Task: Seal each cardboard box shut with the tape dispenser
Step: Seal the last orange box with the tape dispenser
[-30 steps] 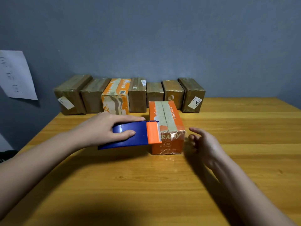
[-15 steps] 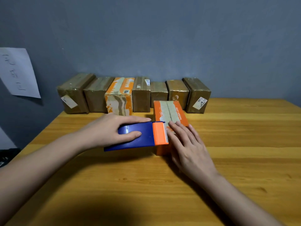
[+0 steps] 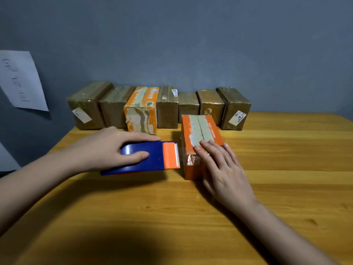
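A row of seven boxes [image 3: 168,108] stood along the back of the wooden table [image 3: 286,169] against the grey-blue wall [image 3: 191,44]; six were brown and wrapped in tape, and the third from the left was orange and white; a sheet of paper [image 3: 21,81] with handwriting hung on the wall at the far left. The orange cardboard box [image 3: 198,134] stood alone in front of that row, near its right half, with pale tape strips running lengthways along its top; nothing lay between it and the person.

The left hand [image 3: 107,148] gripped the tape dispenser [image 3: 145,157], its thumb curled over the blue side and its fingers laid along the upper edge; the dispenser's orange toothed end faced the box's left side, just beside it, with a narrow gap showing between the two. The right hand [image 3: 221,169] lay flat over the near end of the box, its fingers [image 3: 206,148] straight and close together, pressing on the top near the front edge, where the tape looked shiny and wrinkled; its palm covered the box's near right corner.
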